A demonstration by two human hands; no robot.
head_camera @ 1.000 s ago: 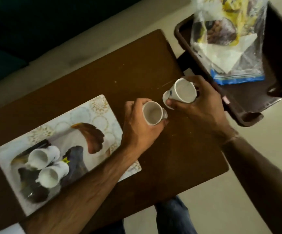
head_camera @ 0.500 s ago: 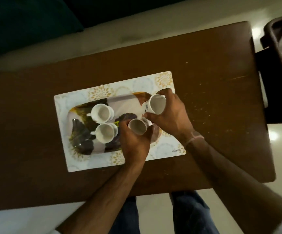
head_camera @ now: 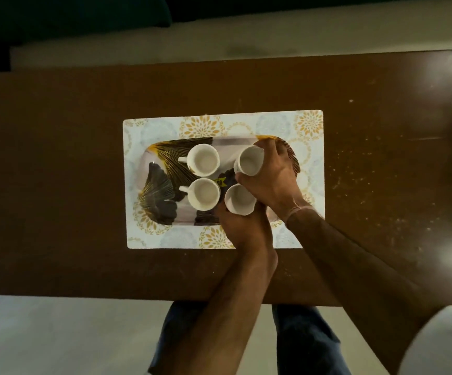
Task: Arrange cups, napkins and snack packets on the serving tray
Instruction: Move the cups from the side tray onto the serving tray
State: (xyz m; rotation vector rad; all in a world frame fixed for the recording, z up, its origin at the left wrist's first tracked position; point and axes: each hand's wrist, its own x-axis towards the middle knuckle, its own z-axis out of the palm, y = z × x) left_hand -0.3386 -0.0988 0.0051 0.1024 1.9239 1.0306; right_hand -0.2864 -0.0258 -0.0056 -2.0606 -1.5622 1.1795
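Gripping a white ceramic cup (head_camera: pixel 239 199) at the near right of the oval leaf-printed serving tray (head_camera: pixel 156 190), left hand (head_camera: pixel 242 228) wraps its near wall. Right hand (head_camera: pixel 272 177) clasps a second white cup (head_camera: pixel 249 161), tilted, at the far right. Two more white handled cups (head_camera: pixel 203 160) (head_camera: pixel 204 193) stand upright on the tray's middle, handles pointing left. Tray lies on a pale placemat with gold floral medallions (head_camera: pixel 308 123) on the dark brown wooden table (head_camera: pixel 57 158). Small yellow label (head_camera: pixel 219 182) between cups: writing unreadable.
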